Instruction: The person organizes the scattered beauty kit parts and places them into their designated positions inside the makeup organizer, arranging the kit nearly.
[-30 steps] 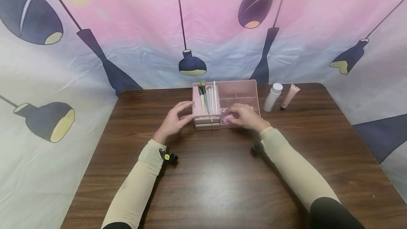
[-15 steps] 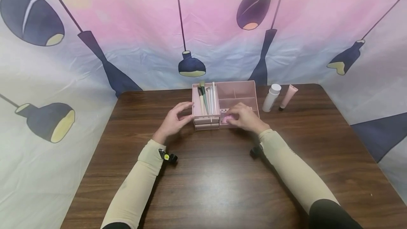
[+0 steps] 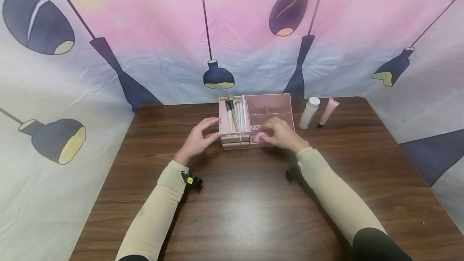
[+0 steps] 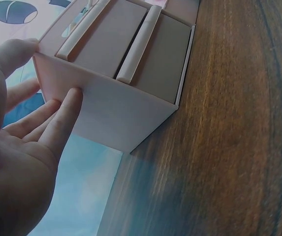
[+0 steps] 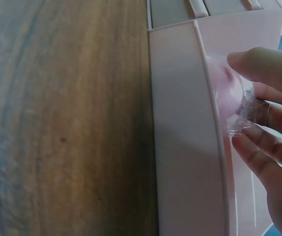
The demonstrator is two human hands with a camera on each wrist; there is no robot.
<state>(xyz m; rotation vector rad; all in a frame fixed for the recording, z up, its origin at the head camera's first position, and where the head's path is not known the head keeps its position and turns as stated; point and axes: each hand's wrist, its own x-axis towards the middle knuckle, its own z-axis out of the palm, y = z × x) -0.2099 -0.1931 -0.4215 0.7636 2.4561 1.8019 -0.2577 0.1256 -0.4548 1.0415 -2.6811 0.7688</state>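
Note:
A pink desk organizer [image 3: 270,102] stands at the table's back, its drawers [image 4: 145,49] facing the person. Several makeup brushes [image 3: 235,112] lie in its left top section. My left hand [image 3: 197,138] rests straight fingertips against the organizer's left side, thumb near the front top corner. At the front right compartment, my right hand [image 3: 280,134] pinches a rounded pink makeup sponge [image 5: 229,93] in a clear plastic wrapper. In the right wrist view the thumb is at the wrapper's top and the fingers lie behind and below it, just inside the front wall [image 5: 185,123].
Right of the organizer, a white bottle [image 3: 309,113] and a pink tube [image 3: 328,112] with a dark cap stand on the brown wooden table [image 3: 239,208]. A printed cloth [image 3: 163,31] with lamp drawings hangs behind the table's back edge.

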